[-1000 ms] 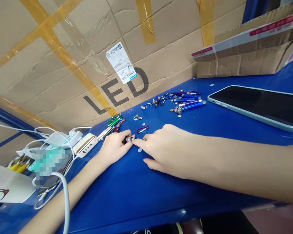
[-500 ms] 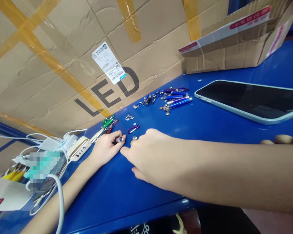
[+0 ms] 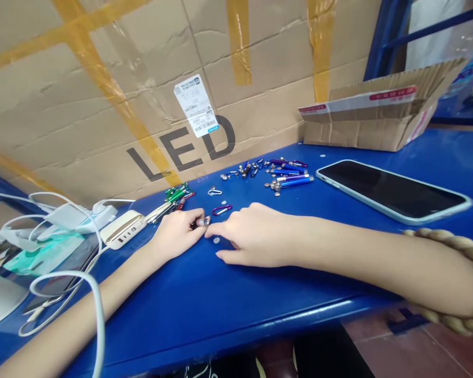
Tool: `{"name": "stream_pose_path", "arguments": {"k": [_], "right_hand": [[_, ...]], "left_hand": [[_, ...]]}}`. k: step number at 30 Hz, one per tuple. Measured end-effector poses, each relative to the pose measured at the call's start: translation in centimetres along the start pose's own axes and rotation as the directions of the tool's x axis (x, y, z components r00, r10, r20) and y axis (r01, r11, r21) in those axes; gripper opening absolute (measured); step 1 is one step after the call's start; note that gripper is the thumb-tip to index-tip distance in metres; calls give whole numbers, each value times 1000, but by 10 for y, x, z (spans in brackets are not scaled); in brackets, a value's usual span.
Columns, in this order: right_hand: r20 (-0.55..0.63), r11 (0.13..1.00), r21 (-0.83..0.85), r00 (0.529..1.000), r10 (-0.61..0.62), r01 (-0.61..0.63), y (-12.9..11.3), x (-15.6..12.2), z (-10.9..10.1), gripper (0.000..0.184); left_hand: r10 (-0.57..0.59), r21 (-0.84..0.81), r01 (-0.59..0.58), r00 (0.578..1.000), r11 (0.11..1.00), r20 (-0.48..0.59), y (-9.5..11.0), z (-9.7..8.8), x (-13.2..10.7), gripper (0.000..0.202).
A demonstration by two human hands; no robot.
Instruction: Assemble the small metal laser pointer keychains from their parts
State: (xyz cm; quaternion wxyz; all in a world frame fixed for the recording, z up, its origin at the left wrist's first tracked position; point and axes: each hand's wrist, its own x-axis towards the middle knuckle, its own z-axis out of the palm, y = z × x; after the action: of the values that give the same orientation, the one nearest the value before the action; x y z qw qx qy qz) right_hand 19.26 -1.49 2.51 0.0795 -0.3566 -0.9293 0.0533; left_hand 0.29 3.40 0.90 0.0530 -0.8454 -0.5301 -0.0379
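My left hand (image 3: 181,231) is closed around a small dark metal tube with a silver end (image 3: 202,222), which looks like a mini flashlight body. My right hand (image 3: 252,233) reaches in from the right, its index finger stretched to the tube's silver end and its thumb held apart. Nothing shows between those fingers, and the other fingertips are hidden. Just below the right fingertip lies a pale round disc (image 3: 216,240) on the blue table (image 3: 173,310). A purple carabiner (image 3: 222,210) and a silver carabiner (image 3: 214,192) lie beyond the hands.
Green tubes (image 3: 177,193) lie behind my left hand. Blue tubes (image 3: 295,181) with button cells (image 3: 276,186) are farther right, beside a phone (image 3: 394,189). A cardboard tray (image 3: 355,128) and a large carton (image 3: 260,121) stand behind. White cables (image 3: 96,315) and a power bank (image 3: 123,231) lie left.
The view has shifted and tilted. My right hand has lifted its thumb away from the index finger, uncovering the pale disc. My left hand keeps the tube in about the same place.
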Motion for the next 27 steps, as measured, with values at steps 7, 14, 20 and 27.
{"name": "stream_pose_path", "arguments": {"k": [7, 14, 20, 27], "right_hand": [[-56, 999, 42, 998, 7, -5, 4, 6, 4, 32], [-23, 995, 89, 999, 42, -40, 1, 9, 5, 33], [-21, 995, 86, 998, 56, -54, 1, 11, 7, 31], [-24, 993, 99, 998, 60, -57, 2, 12, 7, 32]], "left_hand": [[24, -8, -24, 1000, 1000, 3, -2, -1, -4, 20], [61, -14, -61, 998, 998, -15, -2, -2, -6, 22], [68, -12, -68, 997, 998, -22, -3, -2, -7, 22], [68, -8, -68, 997, 998, -23, -4, 0, -6, 21]]}}
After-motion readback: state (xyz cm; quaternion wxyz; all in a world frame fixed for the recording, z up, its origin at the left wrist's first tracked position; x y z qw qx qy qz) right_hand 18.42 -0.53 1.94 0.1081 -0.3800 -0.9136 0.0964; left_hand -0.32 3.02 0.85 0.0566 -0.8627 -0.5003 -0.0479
